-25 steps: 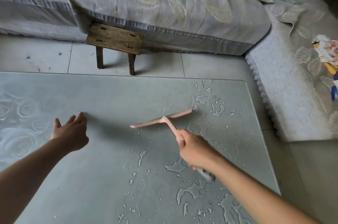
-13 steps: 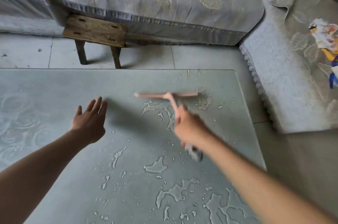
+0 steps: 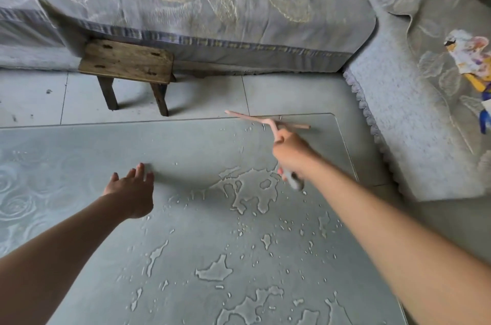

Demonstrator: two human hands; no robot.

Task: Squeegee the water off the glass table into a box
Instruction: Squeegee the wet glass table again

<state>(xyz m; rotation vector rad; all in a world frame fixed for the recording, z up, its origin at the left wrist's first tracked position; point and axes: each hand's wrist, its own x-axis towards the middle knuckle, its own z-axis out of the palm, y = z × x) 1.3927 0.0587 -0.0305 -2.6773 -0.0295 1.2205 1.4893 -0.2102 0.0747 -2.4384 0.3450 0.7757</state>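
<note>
The glass table (image 3: pixel 79 154) fills the lower view, with puddles of water (image 3: pixel 249 189) in its middle and near right. My right hand (image 3: pixel 291 156) grips the handle of a pink squeegee (image 3: pixel 265 121), whose blade lies at the table's far edge, its left end past the edge. My left hand (image 3: pixel 131 190) is flat, fingers straight, resting on or just above the glass to the left of the water. No box is in view.
A small wooden stool (image 3: pixel 127 63) stands on the tiled floor beyond the table's far edge. A cloth-covered sofa (image 3: pixel 199 5) runs along the back and down the right side, close to the table's right edge.
My right hand has pushed the squeegee away from me, from the middle of the glass to its far edge. The left hand has stayed flat and shifted slightly.
</note>
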